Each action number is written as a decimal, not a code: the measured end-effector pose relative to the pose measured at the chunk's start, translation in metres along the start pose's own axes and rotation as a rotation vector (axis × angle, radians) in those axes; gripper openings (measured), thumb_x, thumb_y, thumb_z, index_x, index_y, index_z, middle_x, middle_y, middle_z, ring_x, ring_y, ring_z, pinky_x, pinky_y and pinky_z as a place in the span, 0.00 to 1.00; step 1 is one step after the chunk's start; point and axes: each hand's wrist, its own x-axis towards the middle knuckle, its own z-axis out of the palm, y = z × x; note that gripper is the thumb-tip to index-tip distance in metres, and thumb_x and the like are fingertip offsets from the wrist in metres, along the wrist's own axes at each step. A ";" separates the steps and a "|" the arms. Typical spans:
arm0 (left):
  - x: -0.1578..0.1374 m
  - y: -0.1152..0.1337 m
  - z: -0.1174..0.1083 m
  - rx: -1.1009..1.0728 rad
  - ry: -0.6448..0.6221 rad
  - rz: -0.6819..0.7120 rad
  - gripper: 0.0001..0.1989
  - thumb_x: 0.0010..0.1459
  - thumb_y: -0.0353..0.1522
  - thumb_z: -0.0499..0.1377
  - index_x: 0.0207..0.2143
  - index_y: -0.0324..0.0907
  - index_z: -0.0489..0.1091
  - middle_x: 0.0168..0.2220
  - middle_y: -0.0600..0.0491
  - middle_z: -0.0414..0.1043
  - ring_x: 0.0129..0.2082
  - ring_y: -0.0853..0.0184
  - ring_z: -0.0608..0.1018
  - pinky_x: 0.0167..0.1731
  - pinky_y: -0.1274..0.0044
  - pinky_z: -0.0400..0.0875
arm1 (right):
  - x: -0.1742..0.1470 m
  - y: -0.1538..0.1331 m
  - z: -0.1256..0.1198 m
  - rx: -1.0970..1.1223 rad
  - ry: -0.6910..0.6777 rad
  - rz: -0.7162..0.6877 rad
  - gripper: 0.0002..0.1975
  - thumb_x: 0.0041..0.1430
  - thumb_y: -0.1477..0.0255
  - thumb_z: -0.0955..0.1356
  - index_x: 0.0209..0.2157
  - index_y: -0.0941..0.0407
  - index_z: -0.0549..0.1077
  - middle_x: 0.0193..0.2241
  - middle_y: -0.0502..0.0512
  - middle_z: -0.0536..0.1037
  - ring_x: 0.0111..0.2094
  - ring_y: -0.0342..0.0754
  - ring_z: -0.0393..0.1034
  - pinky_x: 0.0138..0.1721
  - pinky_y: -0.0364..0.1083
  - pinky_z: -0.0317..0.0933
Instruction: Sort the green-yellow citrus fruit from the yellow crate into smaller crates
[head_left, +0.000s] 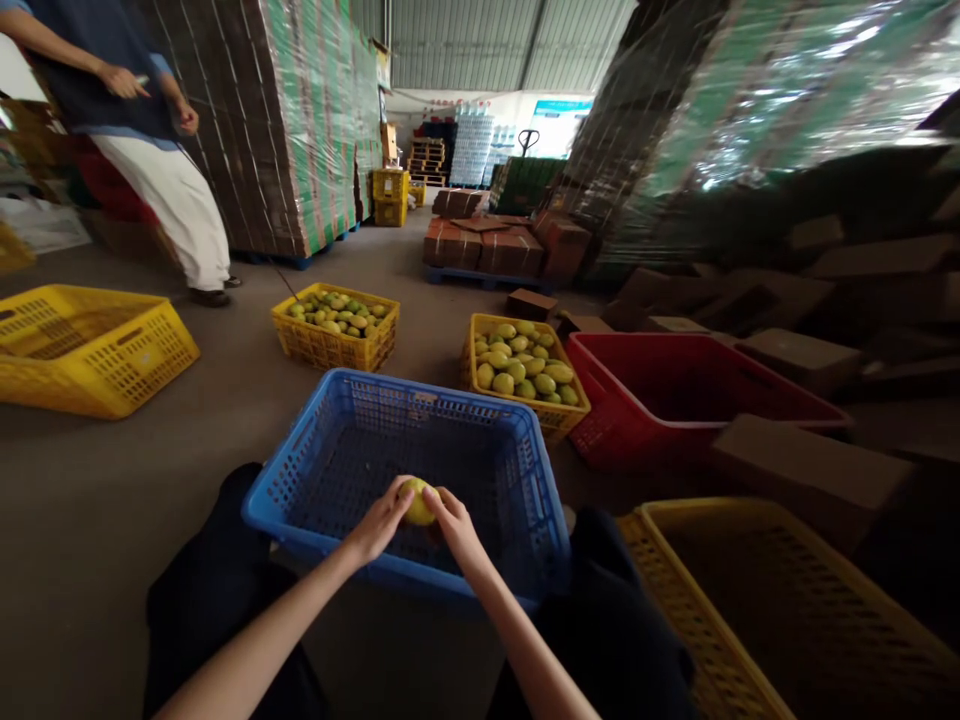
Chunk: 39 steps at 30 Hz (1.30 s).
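A yellow-green mango (418, 502) is held between both hands above the near part of a blue plastic crate (551, 500). My left hand (381, 522) grips it from the left, thumb on top. From the other side my right hand (452, 520) closes on it, its thumb also resting on the fruit. The undersides of the fingers are hidden. The blue crate sits between my knees, its slatted floor showing around the hands. Behind it at the right stands a yellow crate (474, 375) full of mangoes, and another filled yellow crate (330, 348) is farther left.
A red crate (705, 425) and a yellow crate (709, 620) stand to my right, beside scattered cardboard boxes (814, 465). At the left is a yellow crate (142, 355); a person (161, 170) stands beyond it. Wrapped pallet stacks (322, 120) and strapped cartons (484, 248) are farther back.
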 end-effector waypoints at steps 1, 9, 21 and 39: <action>0.001 -0.002 -0.001 -0.001 -0.008 -0.006 0.27 0.58 0.53 0.51 0.50 0.44 0.68 0.47 0.50 0.74 0.51 0.60 0.72 0.52 0.72 0.64 | -0.001 0.000 0.000 -0.011 0.014 -0.018 0.27 0.48 0.44 0.67 0.29 0.56 0.67 0.16 0.45 0.64 0.16 0.41 0.57 0.16 0.41 0.49; 0.009 -0.017 -0.004 -0.193 0.050 -0.181 0.32 0.52 0.57 0.54 0.45 0.41 0.73 0.38 0.48 0.76 0.42 0.58 0.76 0.38 0.71 0.71 | -0.003 0.000 0.000 -0.150 0.084 -0.218 0.24 0.47 0.56 0.73 0.42 0.55 0.70 0.24 0.48 0.70 0.25 0.44 0.63 0.27 0.43 0.58; 0.002 -0.016 -0.005 -0.115 0.074 -0.183 0.35 0.49 0.61 0.52 0.43 0.42 0.71 0.38 0.50 0.74 0.36 0.61 0.74 0.31 0.74 0.69 | 0.005 0.018 0.005 -0.004 0.028 -0.148 0.26 0.42 0.55 0.74 0.40 0.55 0.69 0.30 0.50 0.73 0.29 0.46 0.70 0.29 0.45 0.64; 0.000 -0.013 -0.004 0.010 0.054 -0.124 0.34 0.54 0.59 0.47 0.42 0.39 0.67 0.39 0.47 0.73 0.40 0.60 0.74 0.41 0.70 0.69 | 0.004 0.011 0.010 -0.010 0.026 -0.119 0.29 0.39 0.51 0.74 0.38 0.55 0.69 0.28 0.50 0.74 0.28 0.45 0.69 0.29 0.44 0.65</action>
